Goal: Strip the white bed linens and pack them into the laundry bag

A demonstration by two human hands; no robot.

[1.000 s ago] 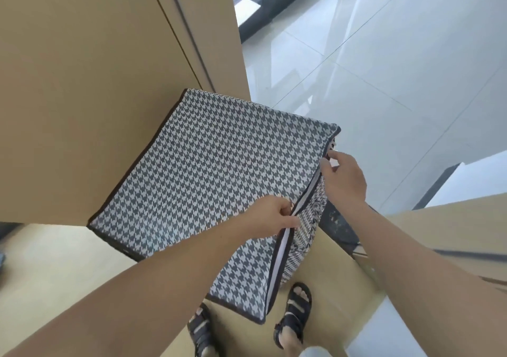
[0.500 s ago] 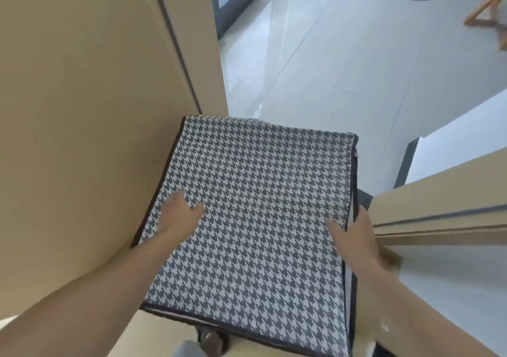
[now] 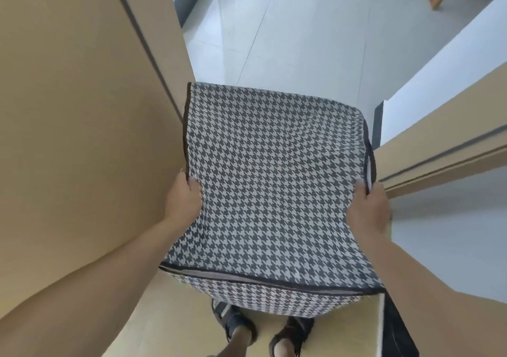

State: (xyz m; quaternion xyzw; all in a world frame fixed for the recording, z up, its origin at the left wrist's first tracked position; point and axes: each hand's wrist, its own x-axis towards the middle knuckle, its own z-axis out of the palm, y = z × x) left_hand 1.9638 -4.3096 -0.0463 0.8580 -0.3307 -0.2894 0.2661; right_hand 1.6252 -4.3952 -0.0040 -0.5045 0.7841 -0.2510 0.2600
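**Laundry bag (image 3: pixel 274 192) out and flat, no linens in it yet**

The big tan panel (image 3: pixel 82 110) filled the whole left side, with pale tiled floor (image 3: pixel 301 41) running off ahead. On the right sat a tan board (image 3: pixel 439 151) with a white surface (image 3: pixel 452 55) beyond it. That may have been the bed, but it couldn't be told for sure.

The houndstooth bag was held up off the floor, level and collapsed flat, between panel and board and in front of the person's body. The left hand (image 3: pixel 182 200) pinched its left edge, thumb on top and fingers tucked under. The right hand (image 3: pixel 369 208) was clamped on the right edge, just below the dark handle loop (image 3: pixel 370 164). Sandalled feet (image 3: pixel 233 321) showed underneath.

This looked like the very early part of the job: getting the bag ready, with stripping and packing not started. The next move probably called for setting the bag down near the bed and opening it up so it would stand. Whether the dark-trimmed near edge (image 3: pixel 260 277) was zipped couldn't be told.
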